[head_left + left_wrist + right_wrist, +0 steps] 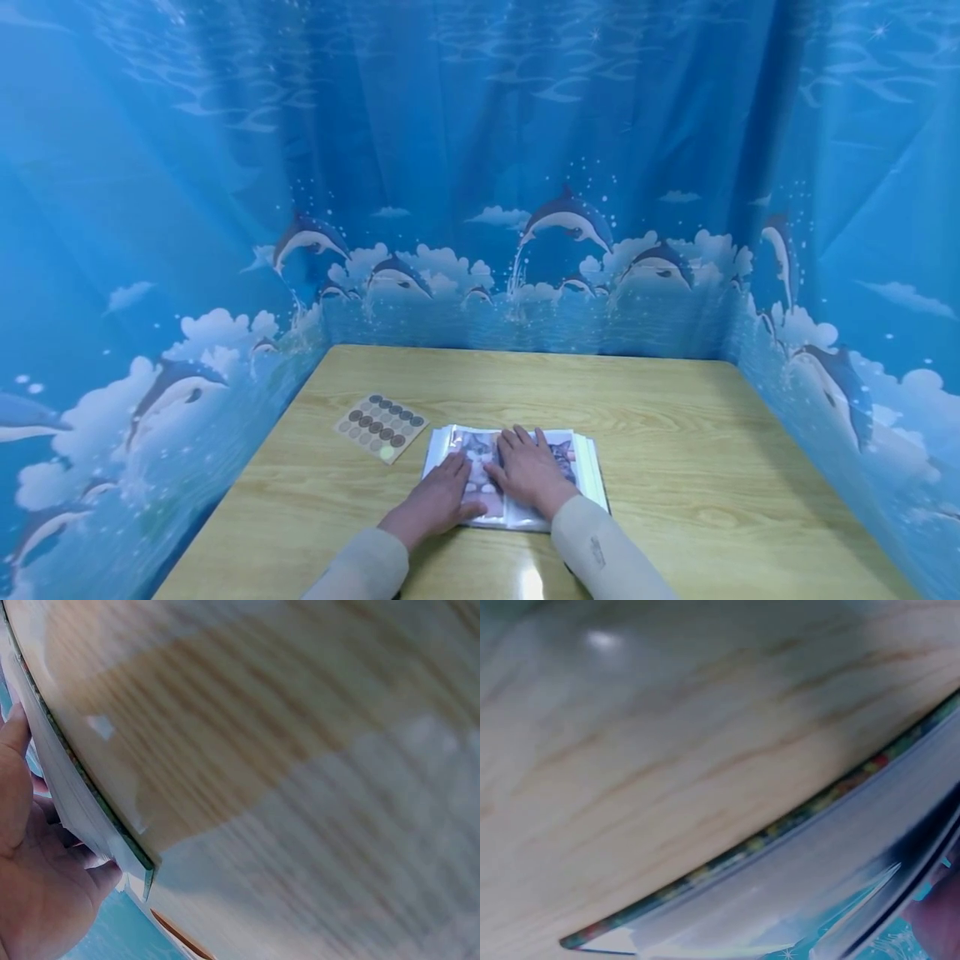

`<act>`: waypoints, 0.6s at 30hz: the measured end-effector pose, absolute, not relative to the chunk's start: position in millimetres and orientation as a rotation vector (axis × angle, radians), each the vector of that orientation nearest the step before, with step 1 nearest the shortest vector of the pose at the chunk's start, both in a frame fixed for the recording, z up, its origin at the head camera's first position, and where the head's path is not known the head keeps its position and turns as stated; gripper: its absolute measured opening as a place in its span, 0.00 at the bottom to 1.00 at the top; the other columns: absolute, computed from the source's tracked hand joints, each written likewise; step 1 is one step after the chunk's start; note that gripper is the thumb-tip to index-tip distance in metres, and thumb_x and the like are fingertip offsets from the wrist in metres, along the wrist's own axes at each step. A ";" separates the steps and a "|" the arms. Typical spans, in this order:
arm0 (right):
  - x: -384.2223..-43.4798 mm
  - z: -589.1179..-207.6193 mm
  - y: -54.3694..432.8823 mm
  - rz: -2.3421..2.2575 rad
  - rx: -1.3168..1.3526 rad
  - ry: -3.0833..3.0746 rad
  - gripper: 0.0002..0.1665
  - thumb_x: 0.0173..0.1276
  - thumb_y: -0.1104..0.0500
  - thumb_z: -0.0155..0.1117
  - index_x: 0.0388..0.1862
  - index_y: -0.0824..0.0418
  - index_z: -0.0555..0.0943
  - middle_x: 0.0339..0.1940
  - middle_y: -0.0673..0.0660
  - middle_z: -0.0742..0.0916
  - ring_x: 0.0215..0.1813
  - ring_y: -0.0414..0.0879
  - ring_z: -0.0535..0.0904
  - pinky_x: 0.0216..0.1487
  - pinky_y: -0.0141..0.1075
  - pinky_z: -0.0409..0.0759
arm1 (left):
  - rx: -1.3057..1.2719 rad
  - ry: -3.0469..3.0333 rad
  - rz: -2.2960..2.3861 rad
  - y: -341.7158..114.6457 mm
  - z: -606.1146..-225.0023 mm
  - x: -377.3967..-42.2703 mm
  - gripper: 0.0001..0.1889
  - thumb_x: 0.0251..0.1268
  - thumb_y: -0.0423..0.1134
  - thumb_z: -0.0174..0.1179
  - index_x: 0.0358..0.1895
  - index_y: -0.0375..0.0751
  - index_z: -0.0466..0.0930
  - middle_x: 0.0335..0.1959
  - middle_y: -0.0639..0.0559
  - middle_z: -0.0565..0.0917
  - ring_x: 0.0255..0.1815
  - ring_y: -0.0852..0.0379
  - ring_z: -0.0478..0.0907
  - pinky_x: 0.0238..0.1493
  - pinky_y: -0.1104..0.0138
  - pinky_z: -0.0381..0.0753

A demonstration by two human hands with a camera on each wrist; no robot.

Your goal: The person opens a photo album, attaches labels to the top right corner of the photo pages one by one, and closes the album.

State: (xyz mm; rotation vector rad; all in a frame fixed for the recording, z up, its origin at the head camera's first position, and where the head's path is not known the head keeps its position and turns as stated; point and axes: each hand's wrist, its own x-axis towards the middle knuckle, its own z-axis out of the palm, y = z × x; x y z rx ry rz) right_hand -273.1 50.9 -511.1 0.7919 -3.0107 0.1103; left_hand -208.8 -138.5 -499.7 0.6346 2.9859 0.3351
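The open photo album (489,498) lies under the fingers, well apart from the far edge of the bench (675,467). Left hand (441,497) and right hand (531,472) rest palm-down on its pages, fingers extended.

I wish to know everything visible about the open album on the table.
The album lies open on the wood-grained table. Its glossy, plastic-looking pages hold what look like cat pictures. The cover's edge is multicoloured. The left hand touches the left page; the right hand rests mostly on the right.
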 end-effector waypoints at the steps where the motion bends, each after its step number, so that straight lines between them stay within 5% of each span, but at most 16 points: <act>1: -273.3 -510.9 50.5 0.107 0.792 -3.009 0.41 0.77 0.33 0.40 0.75 0.60 0.66 0.76 0.60 0.68 0.77 0.59 0.57 0.75 0.61 0.48 | 0.634 2.984 0.337 -138.5 -499.5 -208.6 0.44 0.67 0.60 0.58 0.71 0.25 0.61 0.75 0.31 0.59 0.75 0.36 0.56 0.73 0.48 0.59; 18: -276.8 -508.7 33.7 0.085 0.851 -2.977 0.42 0.77 0.33 0.39 0.72 0.63 0.68 0.75 0.61 0.69 0.77 0.59 0.58 0.75 0.59 0.50 | 0.640 2.991 0.312 -138.7 -500.7 -209.3 0.43 0.67 0.61 0.57 0.71 0.27 0.62 0.75 0.33 0.59 0.75 0.37 0.56 0.73 0.48 0.59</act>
